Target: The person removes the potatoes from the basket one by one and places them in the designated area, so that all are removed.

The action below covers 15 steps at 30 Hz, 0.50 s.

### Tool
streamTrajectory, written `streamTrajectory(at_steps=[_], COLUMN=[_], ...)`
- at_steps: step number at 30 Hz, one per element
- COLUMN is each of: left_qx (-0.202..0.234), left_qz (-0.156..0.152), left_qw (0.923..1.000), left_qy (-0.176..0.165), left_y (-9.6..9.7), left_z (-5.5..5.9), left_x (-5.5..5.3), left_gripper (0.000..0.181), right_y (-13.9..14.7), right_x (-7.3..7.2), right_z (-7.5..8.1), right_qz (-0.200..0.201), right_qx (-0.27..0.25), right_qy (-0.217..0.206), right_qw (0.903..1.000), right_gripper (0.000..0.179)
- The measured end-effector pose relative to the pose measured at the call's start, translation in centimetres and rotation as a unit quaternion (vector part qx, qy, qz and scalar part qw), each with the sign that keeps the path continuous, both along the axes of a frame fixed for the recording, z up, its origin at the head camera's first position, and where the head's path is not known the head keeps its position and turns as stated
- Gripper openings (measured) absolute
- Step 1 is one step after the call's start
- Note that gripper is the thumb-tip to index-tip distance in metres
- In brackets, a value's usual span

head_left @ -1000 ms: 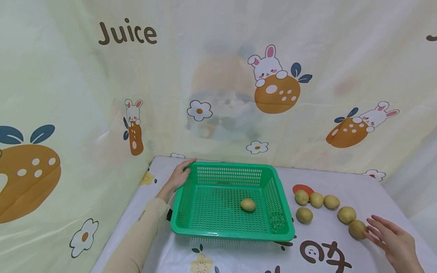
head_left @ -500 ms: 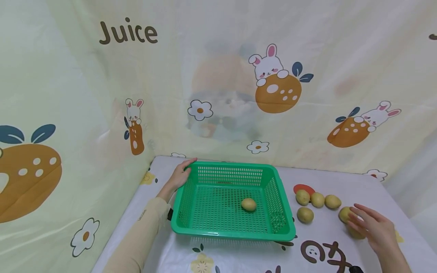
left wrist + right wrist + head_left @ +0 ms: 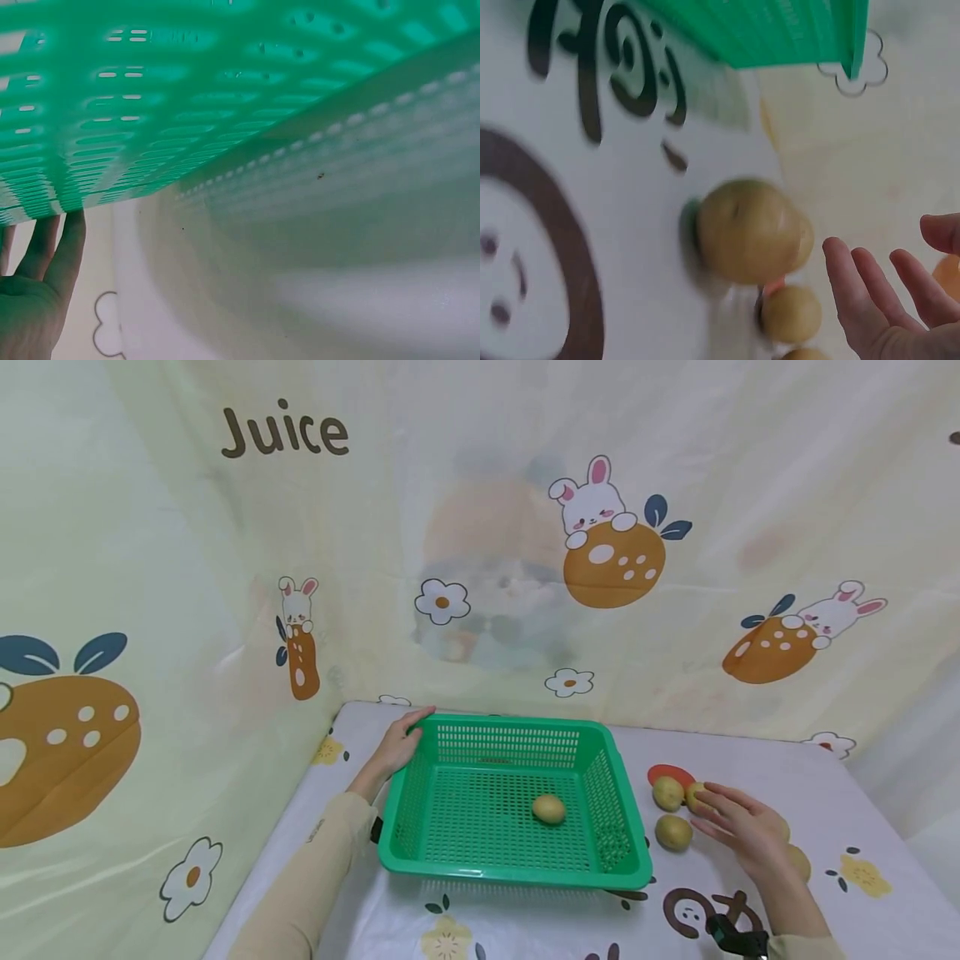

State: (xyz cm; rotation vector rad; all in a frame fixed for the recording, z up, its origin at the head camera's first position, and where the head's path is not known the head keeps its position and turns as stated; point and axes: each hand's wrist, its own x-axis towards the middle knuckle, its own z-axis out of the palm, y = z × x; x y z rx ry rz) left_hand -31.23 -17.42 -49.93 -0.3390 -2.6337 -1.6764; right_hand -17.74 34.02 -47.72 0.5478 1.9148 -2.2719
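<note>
A green plastic basket (image 3: 517,880) with slotted walls stands mid-table, one potato (image 3: 550,809) lying inside it. My left hand (image 3: 393,747) holds the basket's rim at the far left corner; the left wrist view shows its fingers (image 3: 67,259) against the basket's edge. To the right of the basket, my right hand (image 3: 742,831) hovers over loose potatoes, fingers spread and holding nothing. Its fingertips are close to a front potato (image 3: 673,832) and a partly covered one (image 3: 693,797). Another potato (image 3: 667,793) sits just behind. The right wrist view shows a potato (image 3: 742,232) apart from the fingers.
More potatoes (image 3: 799,862) are partly hidden behind my right hand. A flat red patch (image 3: 671,772) shows beside the back potatoes. Printed cloth covers the table (image 3: 817,793), and a printed curtain (image 3: 495,527) hangs behind and at the sides.
My right hand has moved left from the rightmost potatoes to those nearer the basket, holding nothing. The left hand, basket and potato in it stay in place.
</note>
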Motion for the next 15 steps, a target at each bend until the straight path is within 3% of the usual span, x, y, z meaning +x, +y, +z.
streamTrajectory(at_steps=[8,15], left_qx=[0.001,-0.002], left_qz=[0.001,-0.001], left_qw=[1.0000,1.0000], left_qy=[-0.001,-0.001], left_y=[0.1,0.0], left_z=[0.0,0.0], left_x=[0.0,-0.1], left_gripper=[0.046,0.046], right_y=[-3.4,-6.0], right_x=[-1.6,-3.4], right_z=[1.3,2.5], right_qz=[0.043,0.070], right_qx=[-0.005,-0.011], right_qy=[0.026,0.048], right_qw=[0.9987,0.9963], right_gripper=[0.008,0.031])
